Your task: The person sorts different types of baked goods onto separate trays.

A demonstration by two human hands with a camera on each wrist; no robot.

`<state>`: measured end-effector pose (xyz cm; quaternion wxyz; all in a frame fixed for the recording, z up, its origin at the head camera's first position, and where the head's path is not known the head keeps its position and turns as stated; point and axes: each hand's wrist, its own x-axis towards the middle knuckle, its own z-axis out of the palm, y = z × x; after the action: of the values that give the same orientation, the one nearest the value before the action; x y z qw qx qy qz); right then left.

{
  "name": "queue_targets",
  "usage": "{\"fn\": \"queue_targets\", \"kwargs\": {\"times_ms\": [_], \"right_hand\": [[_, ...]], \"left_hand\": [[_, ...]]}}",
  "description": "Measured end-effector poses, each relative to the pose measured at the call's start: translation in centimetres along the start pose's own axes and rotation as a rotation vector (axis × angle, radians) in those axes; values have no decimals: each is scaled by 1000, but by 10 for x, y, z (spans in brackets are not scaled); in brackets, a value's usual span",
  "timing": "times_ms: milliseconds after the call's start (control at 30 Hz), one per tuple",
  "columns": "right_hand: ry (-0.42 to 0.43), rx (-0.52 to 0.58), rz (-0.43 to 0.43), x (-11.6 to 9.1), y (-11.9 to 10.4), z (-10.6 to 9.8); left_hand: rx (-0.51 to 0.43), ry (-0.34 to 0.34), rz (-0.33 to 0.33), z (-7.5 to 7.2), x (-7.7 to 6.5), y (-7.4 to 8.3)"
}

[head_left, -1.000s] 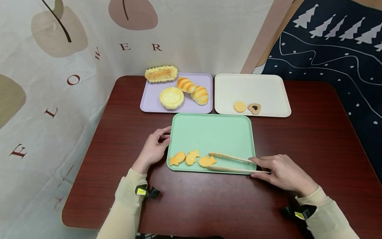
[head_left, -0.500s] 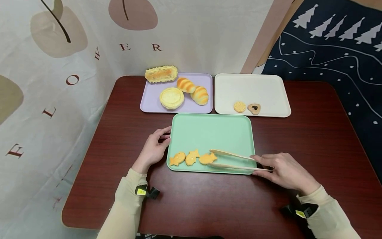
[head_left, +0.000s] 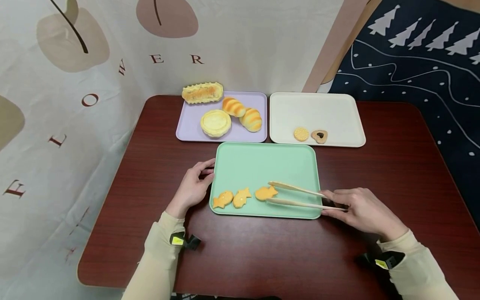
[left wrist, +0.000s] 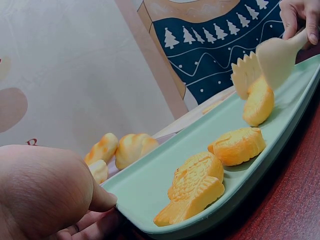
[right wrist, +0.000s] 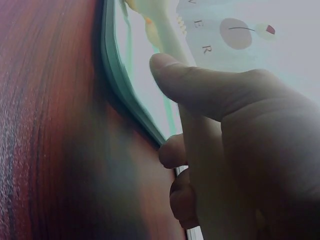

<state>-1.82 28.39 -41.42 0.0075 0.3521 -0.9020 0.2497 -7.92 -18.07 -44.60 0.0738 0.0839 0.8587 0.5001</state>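
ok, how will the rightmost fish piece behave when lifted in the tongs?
Likely stiff: the fish piece shows no visible sag. Could pivot, since the tongs flank its tail end. Probably won't roll far, given its tailed outline.

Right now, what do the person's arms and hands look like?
The left sleeve and right sleeve are long and pale yellow. Each carries a black device with a yellow label near the cuff. The left hand and right hand wear no gloves.

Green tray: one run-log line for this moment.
left hand: touches left edge of green tray | right hand: holds tongs | tongs: flank rightmost fish cookie | middle fish, leftmost fish: on tray, clear of tongs
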Motion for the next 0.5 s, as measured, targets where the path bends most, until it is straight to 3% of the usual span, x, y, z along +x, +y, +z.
{"fn": "queue_targets", "kwargs": {"times_ms": [500], "right_hand": [[-35, -70, 16, 3, 3, 7]], "left_hand": [[3, 1, 6, 0, 0, -1]]}}
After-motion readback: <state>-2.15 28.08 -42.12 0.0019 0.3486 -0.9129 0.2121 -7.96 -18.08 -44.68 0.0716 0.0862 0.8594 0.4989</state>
